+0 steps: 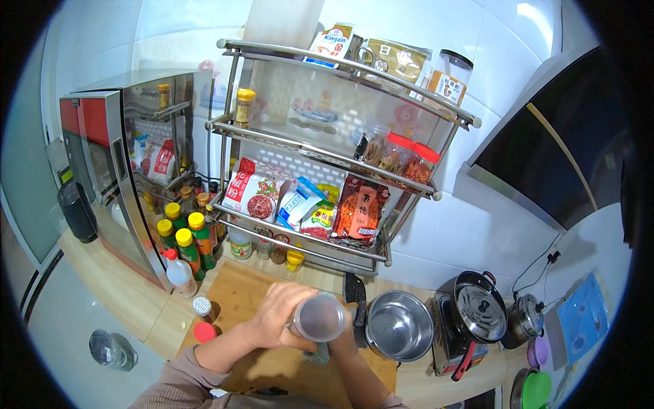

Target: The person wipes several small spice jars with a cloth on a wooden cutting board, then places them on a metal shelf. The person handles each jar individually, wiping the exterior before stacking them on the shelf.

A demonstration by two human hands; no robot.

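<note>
My left hand [281, 317] is wrapped around a clear, round container [320, 318], seen from its end above the cutting board. On the container's right side is my right hand [343, 332], mostly hidden behind it; its fingers cannot be made out. Something greenish [319, 354] shows just below the container, too unclear to name. Beneath both hands lies a wooden cutting board [240, 291]. A red lid [205, 332] and a shaker jar with a perforated top [202, 305] are at the board's left edge.
Sauce bottles with yellow caps [188, 245] and a white bottle [180, 276] stand at left beside a glass-fronted cabinet. A steel pot [400, 326] and a lidded wok on a stove [480, 307] are at right. Behind rises a metal spice rack [306, 145].
</note>
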